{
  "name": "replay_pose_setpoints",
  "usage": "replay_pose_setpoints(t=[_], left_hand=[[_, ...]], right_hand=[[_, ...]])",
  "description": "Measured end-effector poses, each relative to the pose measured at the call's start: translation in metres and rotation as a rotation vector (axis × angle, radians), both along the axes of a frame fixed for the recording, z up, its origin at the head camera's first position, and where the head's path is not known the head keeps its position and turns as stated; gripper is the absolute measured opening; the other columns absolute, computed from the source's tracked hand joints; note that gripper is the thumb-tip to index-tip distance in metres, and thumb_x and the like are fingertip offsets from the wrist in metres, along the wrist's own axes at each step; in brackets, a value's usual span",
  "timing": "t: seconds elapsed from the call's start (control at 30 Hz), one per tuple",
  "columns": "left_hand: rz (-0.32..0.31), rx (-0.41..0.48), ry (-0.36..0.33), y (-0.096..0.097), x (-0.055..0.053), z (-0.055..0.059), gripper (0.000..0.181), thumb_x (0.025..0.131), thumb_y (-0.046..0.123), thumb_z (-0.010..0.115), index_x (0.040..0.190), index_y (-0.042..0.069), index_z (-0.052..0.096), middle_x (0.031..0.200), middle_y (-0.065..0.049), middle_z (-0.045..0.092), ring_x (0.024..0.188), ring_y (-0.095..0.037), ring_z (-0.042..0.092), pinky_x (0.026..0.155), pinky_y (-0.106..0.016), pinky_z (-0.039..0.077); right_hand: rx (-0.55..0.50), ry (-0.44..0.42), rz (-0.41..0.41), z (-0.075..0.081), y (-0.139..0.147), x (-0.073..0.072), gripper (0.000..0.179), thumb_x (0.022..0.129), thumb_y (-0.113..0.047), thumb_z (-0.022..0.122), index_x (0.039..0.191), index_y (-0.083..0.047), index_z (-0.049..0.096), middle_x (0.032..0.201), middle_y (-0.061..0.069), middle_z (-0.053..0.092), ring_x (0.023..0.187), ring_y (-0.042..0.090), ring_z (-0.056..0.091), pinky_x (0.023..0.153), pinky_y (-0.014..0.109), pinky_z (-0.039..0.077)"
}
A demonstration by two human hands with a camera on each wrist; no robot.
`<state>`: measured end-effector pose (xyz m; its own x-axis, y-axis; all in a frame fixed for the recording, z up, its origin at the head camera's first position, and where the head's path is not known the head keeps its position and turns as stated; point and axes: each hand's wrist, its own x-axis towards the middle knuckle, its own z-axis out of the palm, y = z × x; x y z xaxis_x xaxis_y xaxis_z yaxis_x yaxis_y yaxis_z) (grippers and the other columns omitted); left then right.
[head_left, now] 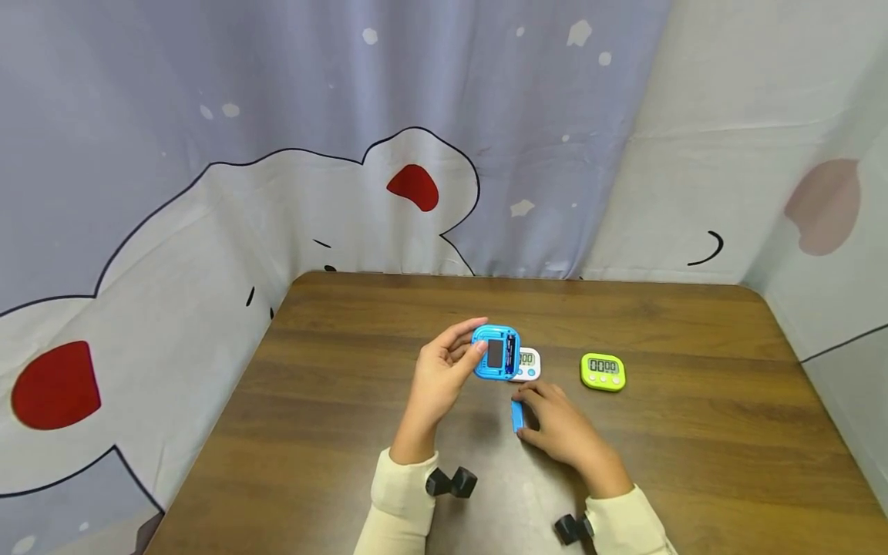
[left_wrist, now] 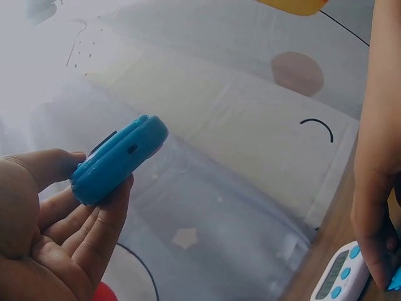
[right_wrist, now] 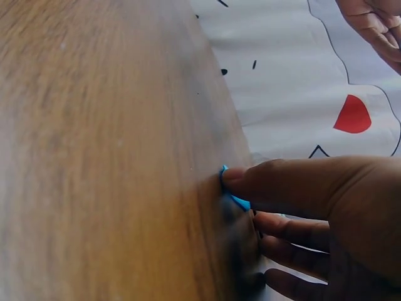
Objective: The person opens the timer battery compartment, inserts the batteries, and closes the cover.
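Note:
My left hand point(head_left: 437, 378) holds a blue digital timer point(head_left: 496, 353) above the table, thumb on its back and fingers behind it. The timer's back faces the head view, with the battery compartment uncovered and a dark battery point(head_left: 510, 354) lying in it. In the left wrist view the timer point(left_wrist: 119, 160) shows edge-on. Lower and to the right, my right hand point(head_left: 563, 430) pinches a small blue battery cover point(head_left: 517, 416) between thumb and fingers, close over the tabletop. The right wrist view shows the thumb on this cover point(right_wrist: 240, 202), which is mostly hidden by the hand.
A white timer with blue buttons point(head_left: 531, 364) lies on the wooden table point(head_left: 333, 370), partly covered by the blue timer in the head view. Farther right lies a green timer point(head_left: 603, 372). A patterned curtain point(head_left: 541, 154) hangs behind the table's back edge.

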<state>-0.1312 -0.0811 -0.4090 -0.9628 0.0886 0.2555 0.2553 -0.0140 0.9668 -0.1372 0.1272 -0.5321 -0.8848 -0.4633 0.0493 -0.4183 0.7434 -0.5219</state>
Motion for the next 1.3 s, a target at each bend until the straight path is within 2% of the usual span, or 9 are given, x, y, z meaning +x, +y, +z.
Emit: replay_pose_setpoints(t=[0.47, 0.63, 0.7, 0.9, 1.0, 1.13, 1.23, 1.3], left_hand=[[-0.004, 0.006, -0.005, 0.000, 0.000, -0.002, 0.035, 0.095, 0.005, 0.063, 0.128, -0.006, 0.058, 0.112, -0.021, 0.066, 0.101, -0.043, 0.063, 0.077, -0.026, 0.055], [-0.003, 0.011, -0.007, 0.000, 0.000, -0.002, 0.034, 0.095, 0.005, 0.063, 0.127, -0.004, 0.059, 0.111, -0.021, 0.066, 0.102, -0.044, 0.063, 0.077, -0.026, 0.055], [-0.002, 0.008, -0.008, 0.000, 0.000, -0.002, 0.034, 0.095, 0.006, 0.064, 0.127, -0.002, 0.060, 0.111, -0.020, 0.066, 0.101, -0.041, 0.064, 0.077, -0.026, 0.056], [0.001, -0.003, -0.011, 0.000, 0.000, -0.003, 0.034, 0.095, 0.007, 0.064, 0.127, -0.003, 0.060, 0.111, -0.018, 0.067, 0.099, -0.031, 0.066, 0.077, -0.027, 0.056], [-0.002, -0.004, -0.013, 0.000, 0.000, -0.002, 0.035, 0.095, 0.007, 0.063, 0.128, -0.003, 0.059, 0.111, -0.019, 0.067, 0.099, -0.032, 0.066, 0.076, -0.027, 0.055], [-0.006, 0.012, -0.019, 0.000, 0.000, -0.002, 0.034, 0.095, 0.006, 0.063, 0.127, -0.003, 0.060, 0.111, -0.020, 0.066, 0.100, -0.041, 0.064, 0.075, -0.025, 0.055], [-0.007, 0.020, -0.023, 0.000, 0.000, -0.002, 0.034, 0.095, 0.005, 0.063, 0.127, -0.003, 0.060, 0.111, -0.020, 0.066, 0.100, -0.043, 0.064, 0.074, -0.025, 0.055], [-0.006, 0.018, -0.022, 0.000, 0.000, -0.002, 0.034, 0.095, 0.005, 0.063, 0.127, -0.003, 0.060, 0.110, -0.020, 0.067, 0.099, -0.038, 0.065, 0.074, -0.025, 0.055]], right_hand=[[-0.046, 0.005, -0.022, -0.007, 0.001, -0.002, 0.048, 0.067, -0.020, 0.083, 0.108, -0.010, 0.059, 0.106, 0.002, 0.053, 0.100, 0.024, 0.047, 0.088, 0.041, 0.043], [-0.084, -0.046, -0.015, -0.006, 0.001, -0.001, 0.048, 0.070, -0.017, 0.082, 0.111, -0.009, 0.058, 0.109, 0.003, 0.050, 0.101, 0.024, 0.046, 0.090, 0.043, 0.044], [-0.107, -0.061, 0.005, -0.006, 0.001, -0.001, 0.048, 0.072, -0.014, 0.081, 0.113, -0.009, 0.056, 0.108, 0.003, 0.052, 0.099, 0.021, 0.048, 0.089, 0.042, 0.045], [-0.150, -0.090, 0.061, -0.005, 0.001, -0.002, 0.046, 0.076, -0.006, 0.076, 0.116, -0.007, 0.054, 0.087, -0.003, 0.055, 0.079, 0.012, 0.052, 0.072, 0.031, 0.048], [-0.168, -0.102, 0.075, -0.003, 0.001, -0.002, 0.042, 0.078, -0.004, 0.074, 0.115, -0.007, 0.055, 0.083, -0.004, 0.055, 0.074, 0.010, 0.052, 0.067, 0.028, 0.047], [-0.195, -0.095, 0.089, -0.002, 0.002, -0.002, 0.036, 0.080, -0.001, 0.072, 0.112, -0.007, 0.056, 0.081, -0.004, 0.057, 0.072, 0.007, 0.053, 0.064, 0.026, 0.048], [-0.217, -0.094, 0.092, 0.000, 0.001, -0.002, 0.034, 0.080, 0.001, 0.070, 0.111, -0.006, 0.058, 0.080, -0.004, 0.059, 0.072, 0.006, 0.055, 0.064, 0.025, 0.049], [-0.245, -0.107, 0.094, 0.003, 0.001, -0.002, 0.032, 0.082, 0.002, 0.068, 0.112, -0.005, 0.059, 0.080, -0.004, 0.060, 0.072, 0.007, 0.056, 0.065, 0.026, 0.051]])
